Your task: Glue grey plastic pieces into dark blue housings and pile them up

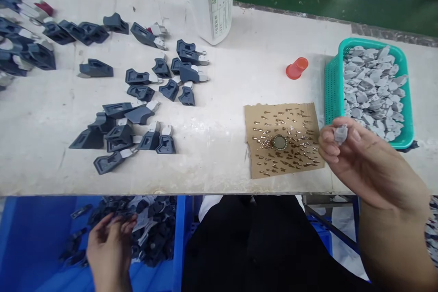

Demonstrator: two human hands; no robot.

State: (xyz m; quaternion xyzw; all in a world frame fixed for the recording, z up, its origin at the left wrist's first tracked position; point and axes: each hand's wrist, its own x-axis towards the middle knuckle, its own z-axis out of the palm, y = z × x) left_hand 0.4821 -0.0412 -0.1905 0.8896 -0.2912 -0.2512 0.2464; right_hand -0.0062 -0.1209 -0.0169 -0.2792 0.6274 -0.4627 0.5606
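Note:
My right hand (pixel 369 164) is raised above the bench, pinching a small grey angular piece (pixel 340 134) between thumb and fingers. Just left of that hand lies a torn cardboard sheet (pixel 260 118) spattered with brown glue-like drops, with a round metal-rimmed disc (pixel 279 142) on it. My left hand (pixel 109 248) is low down in a blue bin (pixel 34 242), its fingers apart and nearest a heap of dark moulded parts (pixel 153 232). Nothing shows held in it.
Several dark blue-grey moulded parts (pixel 118 109) with pale tips lie on the white bench (pixel 44 146). A green basket (pixel 333 91) holds grey pieces (pixel 371 89). An orange cap (pixel 297 68) and a white labelled bottle (pixel 208 0) stand behind. My dark-clothed lap is below the bench edge.

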